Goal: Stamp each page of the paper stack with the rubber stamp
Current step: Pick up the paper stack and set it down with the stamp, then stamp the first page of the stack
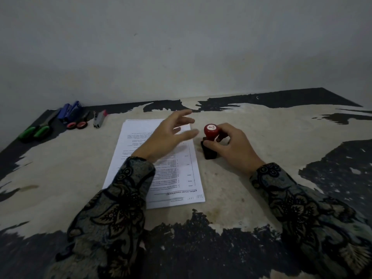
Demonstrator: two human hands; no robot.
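A stack of printed white paper (138,137) lies on the worn table (261,178), its text upside down to me. Just right of the stack stands the rubber stamp (211,131), with a round red knob and a black base that rests on a black ink pad (207,153). My right hand (231,147) grips the stamp's handle from the right, fingers curled round it. My left hand (171,133) hovers over the upper right part of the stack with fingers spread, holding nothing, its fingertips close to the stamp.
At the far left of the table lie two green-handled tools (35,130), blue staplers (70,110), pink-handled scissors (77,124) and a grey staple remover (99,119). A plain wall rises behind the table.
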